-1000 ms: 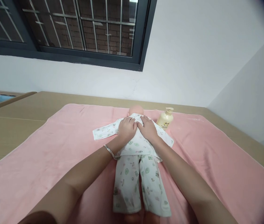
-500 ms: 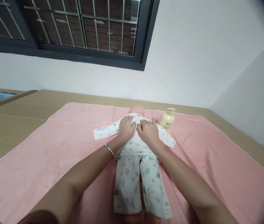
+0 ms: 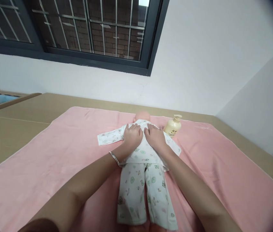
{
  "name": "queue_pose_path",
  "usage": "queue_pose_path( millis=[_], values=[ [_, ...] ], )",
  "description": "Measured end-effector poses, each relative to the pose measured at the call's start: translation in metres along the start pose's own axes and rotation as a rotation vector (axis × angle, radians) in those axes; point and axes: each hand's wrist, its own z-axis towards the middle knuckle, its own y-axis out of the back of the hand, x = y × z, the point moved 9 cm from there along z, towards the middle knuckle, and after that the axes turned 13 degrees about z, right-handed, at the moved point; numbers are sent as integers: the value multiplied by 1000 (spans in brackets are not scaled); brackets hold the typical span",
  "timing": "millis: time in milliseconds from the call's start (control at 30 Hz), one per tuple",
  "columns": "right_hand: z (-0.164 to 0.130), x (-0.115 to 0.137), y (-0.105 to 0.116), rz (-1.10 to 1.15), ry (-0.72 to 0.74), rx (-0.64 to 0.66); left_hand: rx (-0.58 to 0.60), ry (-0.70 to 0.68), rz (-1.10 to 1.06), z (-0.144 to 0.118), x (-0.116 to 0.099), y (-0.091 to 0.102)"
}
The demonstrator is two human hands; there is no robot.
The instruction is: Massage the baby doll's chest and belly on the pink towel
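A baby doll (image 3: 142, 115) lies on a pink blanket (image 3: 54, 154), head away from me, dressed in a white printed shirt (image 3: 109, 137) and matching trousers (image 3: 140, 193). My left hand (image 3: 132, 136) rests flat on the doll's upper back, left of the middle, a metal bangle (image 3: 114, 158) on its wrist. My right hand (image 3: 155, 137) lies flat beside it on the right half of the back. The fingers of both hands are spread on the shirt cloth and hold nothing.
A cream pump bottle (image 3: 173, 126) stands on the blanket just right of the doll's head. The blanket covers a tan surface (image 3: 13, 129) that runs to a white wall under a barred window (image 3: 95, 29). Another wall closes in on the right.
Both hands have stayed on the doll's back, shifting slightly over the shirt. The view has tilted a little.
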Motion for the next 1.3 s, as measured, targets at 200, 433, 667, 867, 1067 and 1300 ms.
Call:
queue_pose_path(
  millis=[200, 433, 667, 867, 1067, 1300],
  values=[
    [-18, 23, 8, -92, -45, -9, 133, 100, -156, 5, 12, -14],
    [4, -4, -11, 103, 24, 19, 160, 101, -175, 5, 11, -16],
    [9, -17, -19, 202, 46, 18, 155, 114, -192, 4, 12, -16],
    [7, -14, -18, 219, 49, 6, 136, 114, -196, 5, 14, -16],
    [10, -18, -18, 223, 63, 52, 49, -38, -45, 2, -4, -9],
    [8, -14, -9, 140, 71, 72, 29, -70, -33, -6, -12, -3]
  ],
)
